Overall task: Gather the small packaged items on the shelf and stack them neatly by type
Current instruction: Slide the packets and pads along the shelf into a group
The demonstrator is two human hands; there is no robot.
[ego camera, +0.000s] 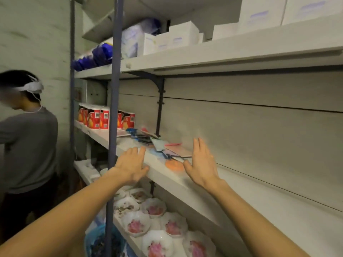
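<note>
A loose heap of small flat packets [159, 145] in blue, pink, grey and dark colours lies on the white middle shelf [241, 197]. An orange packet [174, 166] sits at the near end of the heap, close to the shelf's front edge. My left hand [131, 164] hovers over the shelf's front edge to the left of the heap, fingers straight, holding nothing. My right hand [201, 160] is raised just right of the heap, palm turned toward it, fingers straight; its thumb is close to the orange packet. The picture is blurred by motion.
Red cups [104, 118] stand in a row further left on the same shelf. A blue upright post [114, 108] rises in front of the shelf. White flowered bowls [154, 219] fill the shelf below. White boxes [181, 36] sit above. A person in grey [27, 145] stands at left.
</note>
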